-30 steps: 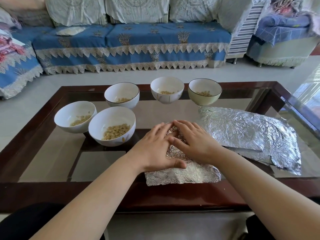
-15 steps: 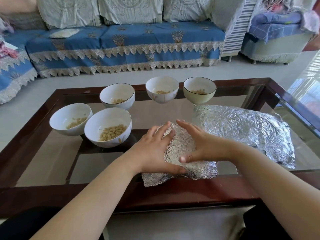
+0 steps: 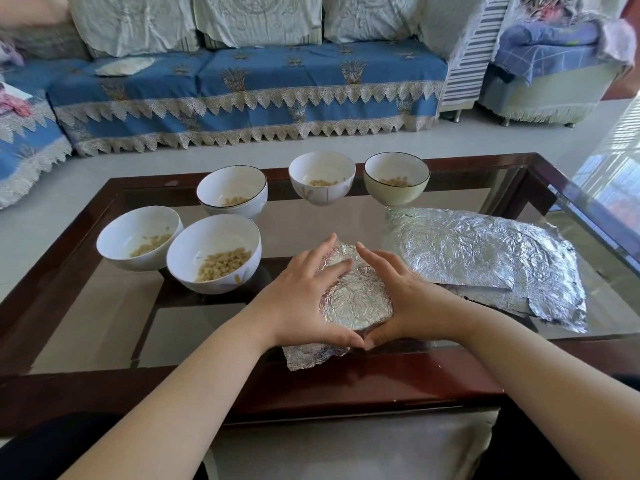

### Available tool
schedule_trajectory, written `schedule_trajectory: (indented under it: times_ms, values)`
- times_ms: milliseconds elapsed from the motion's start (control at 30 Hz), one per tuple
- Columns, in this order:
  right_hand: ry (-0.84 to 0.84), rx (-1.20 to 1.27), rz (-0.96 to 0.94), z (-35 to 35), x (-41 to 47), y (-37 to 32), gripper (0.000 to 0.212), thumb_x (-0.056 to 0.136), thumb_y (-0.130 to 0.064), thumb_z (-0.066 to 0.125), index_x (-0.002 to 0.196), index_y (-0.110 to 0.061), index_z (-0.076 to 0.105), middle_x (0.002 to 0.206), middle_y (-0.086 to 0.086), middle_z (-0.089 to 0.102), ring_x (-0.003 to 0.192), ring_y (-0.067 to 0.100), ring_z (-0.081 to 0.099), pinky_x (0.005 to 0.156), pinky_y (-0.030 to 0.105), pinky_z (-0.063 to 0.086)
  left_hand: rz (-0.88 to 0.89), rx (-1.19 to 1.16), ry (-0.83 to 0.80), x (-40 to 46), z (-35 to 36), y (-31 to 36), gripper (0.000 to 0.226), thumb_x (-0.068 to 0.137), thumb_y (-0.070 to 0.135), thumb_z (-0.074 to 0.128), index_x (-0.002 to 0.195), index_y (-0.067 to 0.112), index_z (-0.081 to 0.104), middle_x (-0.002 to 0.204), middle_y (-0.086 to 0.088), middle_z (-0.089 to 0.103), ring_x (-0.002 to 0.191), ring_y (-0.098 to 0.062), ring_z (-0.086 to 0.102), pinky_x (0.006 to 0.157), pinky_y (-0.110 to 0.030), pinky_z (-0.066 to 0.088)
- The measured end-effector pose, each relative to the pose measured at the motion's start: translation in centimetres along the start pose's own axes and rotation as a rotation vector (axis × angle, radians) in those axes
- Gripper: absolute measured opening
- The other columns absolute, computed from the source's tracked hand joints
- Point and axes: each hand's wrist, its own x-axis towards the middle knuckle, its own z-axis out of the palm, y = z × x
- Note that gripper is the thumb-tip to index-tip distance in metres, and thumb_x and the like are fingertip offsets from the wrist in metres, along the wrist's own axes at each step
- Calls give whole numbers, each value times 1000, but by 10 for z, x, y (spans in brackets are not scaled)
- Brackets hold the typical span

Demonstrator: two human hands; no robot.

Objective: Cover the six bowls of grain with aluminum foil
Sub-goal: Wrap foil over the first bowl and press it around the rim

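Five open bowls [image 3: 213,252] of grain stand at ten to one o'clock, crinkled foil sheets [image 3: 485,261] at two. Left hand [image 3: 304,299] and right hand [image 3: 398,296] cup the round, foil-wrapped bowl [image 3: 353,299] near the table's [image 3: 86,341] front edge.

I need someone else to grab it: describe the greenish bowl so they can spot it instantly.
On the glass coffee table, look along the far row of bowls. It is the right-end one, the pale green bowl, just beyond the spare foil sheets. Its neighbours are white.
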Motion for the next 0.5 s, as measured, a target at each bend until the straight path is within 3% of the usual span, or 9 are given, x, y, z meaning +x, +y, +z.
schedule_trajectory:
  times_ms: [100,200,333,500]
  values:
    - [1,39,-9,1,0,2,139,51,-69,83,145,-54,-18,155,-19,3,144,19,24,114,39,30,18,-152,80,-11,6,-8,119,56,75,76,153,46,14,157,29,-22,150,-1,-4,120,-33,19]
    - [3,102,7,3,1,4,138,51,-68,83,143,-57,-19,155,-16,9,143,19,26,113,40,31,-37,-350,144,-19,20,-14,127,55,67,84,150,54,1,156,32,-17,147,7,-1,120,-40,28]
    - [21,188,4,7,-3,6,139,54,-62,86,147,-50,-18,159,-10,9,144,12,17,112,29,20,-106,-670,247,-22,37,-17,137,50,67,88,145,64,-11,157,33,-1,148,5,6,115,-49,35]
    - [75,228,21,13,-5,4,138,52,-68,82,147,-52,-17,160,-12,10,140,3,18,110,28,24,-77,-657,330,-24,48,-17,136,54,81,73,144,57,-25,162,16,11,150,-6,16,121,-50,23]
